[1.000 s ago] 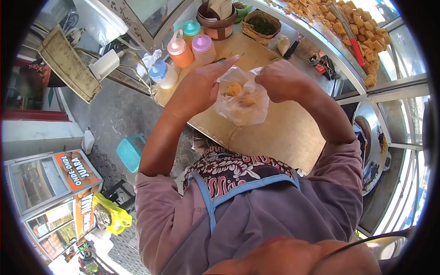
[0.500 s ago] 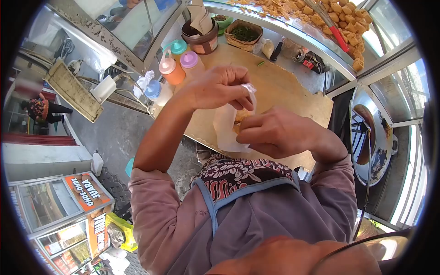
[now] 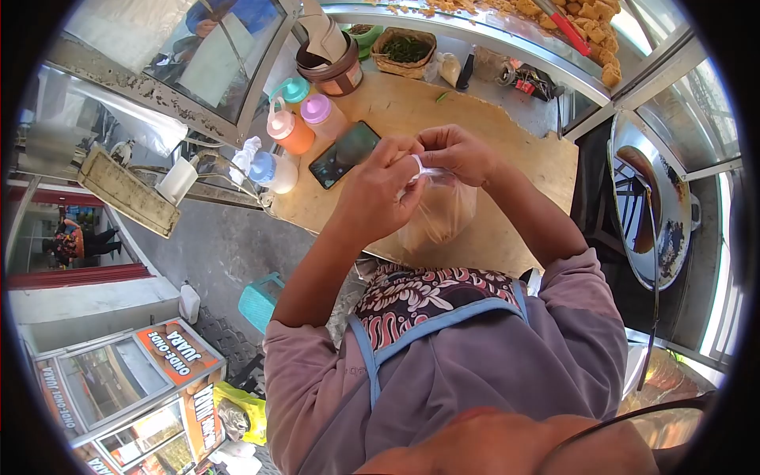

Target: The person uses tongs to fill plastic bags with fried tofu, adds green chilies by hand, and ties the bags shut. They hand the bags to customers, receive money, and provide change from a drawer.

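A clear plastic bag (image 3: 443,212) hangs over the wooden board, its gathered white neck pinched between my two hands. My left hand (image 3: 386,186) is closed on the neck from the left, fingers curled. From the right, my right hand (image 3: 459,155) closes on the same neck, its fingertips almost meeting those of the left. What the bag holds shows only as a pale brownish blur through the plastic. Just left of my left hand, a dark phone (image 3: 345,154) lies flat on the board.
The wooden board (image 3: 514,158) carries squeeze bottles, including an orange one (image 3: 290,131) and one with a purple lid (image 3: 323,115). Behind stand a brown bucket (image 3: 336,75) and a basket of green leaves (image 3: 404,50). A large wok (image 3: 665,245) sits at right. Glass panels surround the stall.
My right hand has moved up from the bag's side to its neck, beside my left hand. The bag now hangs lower between them. The phone, hidden before, has come into view.
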The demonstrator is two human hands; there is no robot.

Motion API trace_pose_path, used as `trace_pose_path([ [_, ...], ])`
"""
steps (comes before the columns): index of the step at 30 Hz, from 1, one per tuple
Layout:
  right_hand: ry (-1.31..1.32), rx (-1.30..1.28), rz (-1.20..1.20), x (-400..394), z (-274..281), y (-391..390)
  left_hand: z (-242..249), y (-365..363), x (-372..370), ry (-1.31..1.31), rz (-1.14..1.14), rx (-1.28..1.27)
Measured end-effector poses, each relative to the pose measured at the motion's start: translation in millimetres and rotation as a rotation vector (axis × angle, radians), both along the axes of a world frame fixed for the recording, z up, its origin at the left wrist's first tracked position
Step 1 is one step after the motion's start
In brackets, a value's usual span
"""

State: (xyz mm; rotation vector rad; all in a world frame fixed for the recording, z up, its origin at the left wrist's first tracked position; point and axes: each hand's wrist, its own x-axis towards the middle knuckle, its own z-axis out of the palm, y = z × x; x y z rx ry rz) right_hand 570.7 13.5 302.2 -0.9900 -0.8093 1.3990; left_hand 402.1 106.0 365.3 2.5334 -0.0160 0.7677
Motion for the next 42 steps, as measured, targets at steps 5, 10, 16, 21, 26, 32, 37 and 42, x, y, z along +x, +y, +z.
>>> trace_pose_path([
  [5,-0.3,0.136,-0.125,-10,31,-20,-26,18,-2,0.257,-0.049,-0.924],
  [10,-1.368,0.722,-0.359,-29,37,-34,-43,36,5,0.268,-0.292,-1.757],
  [16,-1.536,0.712,-0.419,-36,52,-48,-53,45,18,0.247,-0.258,-1.488],
  [21,-1.638,0.317,-0.04,-73,19,-88,-116,111,24,0.453,-0.094,-1.151],
  [26,-1.606,0.195,-0.237,-96,32,-87,-76,72,4,0.486,-0.415,-1.432],
  [32,-1.345,0.385,-0.905,-131,34,-48,-36,27,-42,0.514,-0.705,-1.199],
  [37,-0.365,0.134,-0.604,-183,4,-35,-10,48,-109,0.521,-0.602,-1.039],
  [42,-0.419,0.123,-0.174,-213,29,-14,-14,85,-191,0.524,-0.499,-1.156],
])
